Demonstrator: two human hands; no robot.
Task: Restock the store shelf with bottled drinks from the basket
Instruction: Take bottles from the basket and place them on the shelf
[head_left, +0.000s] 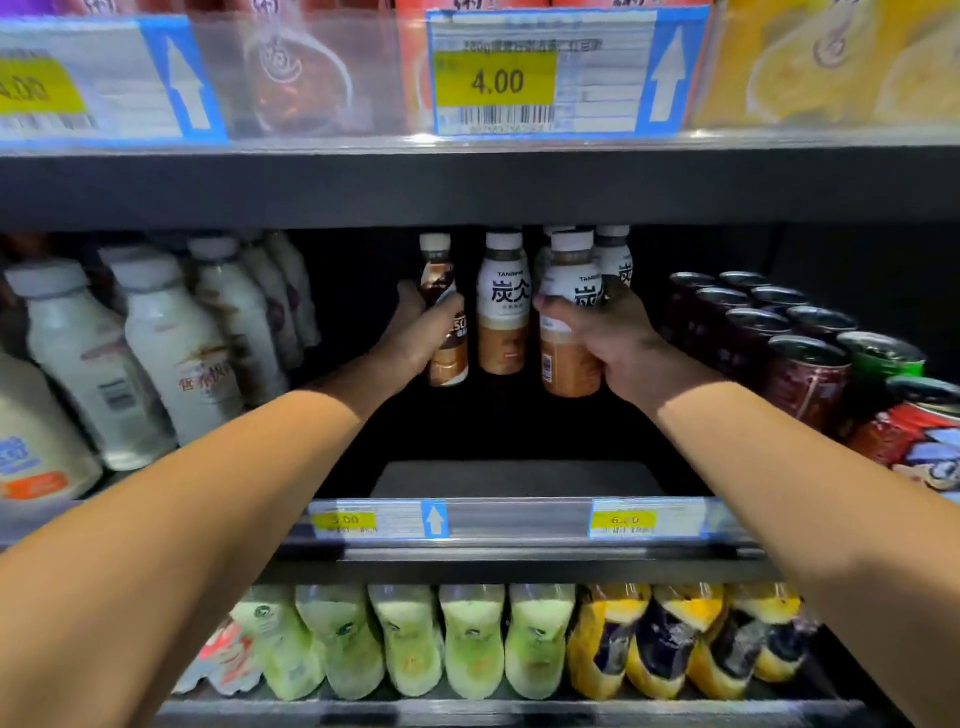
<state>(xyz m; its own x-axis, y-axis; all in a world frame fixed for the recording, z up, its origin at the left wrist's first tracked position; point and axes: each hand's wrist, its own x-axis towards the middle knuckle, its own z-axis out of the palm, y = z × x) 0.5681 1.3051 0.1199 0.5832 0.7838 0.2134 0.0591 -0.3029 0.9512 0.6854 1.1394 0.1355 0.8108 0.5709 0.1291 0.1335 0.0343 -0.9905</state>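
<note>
Gripping, entry one: your left fingers (445, 307) curl round the waist of the brown bottle (450, 361), which stands upright deep in the middle shelf (519, 480). Entry two: your right fingers (555, 310) wrap the label band of a white bottle (569, 273), also upright, at about the same depth. Whether either base is set down cannot be told; the back of the shelf is dark.

Between the two: a third bottle (503, 306), standing free, just beside each held one. Beyond your right hand (615, 338): more of the same kind, partly hidden. Your left hand (413, 338) reaches in level with the right.

Handling, as judged: small filled plastic bottles, stiff-walled, fairly heavy for their size, with smooth sleeves that are likely slick. Take hold at the waist below the shoulder, as now, not by the cap. They are tall and narrow, so apt to tip against neighbours on release.

Flanks: milk bottles (176, 353) in rows to the left; cans (808, 374) to the right. Bare shelf shows in front of the held pair. Below: green bottles (470, 639). Basket: not in view.
</note>
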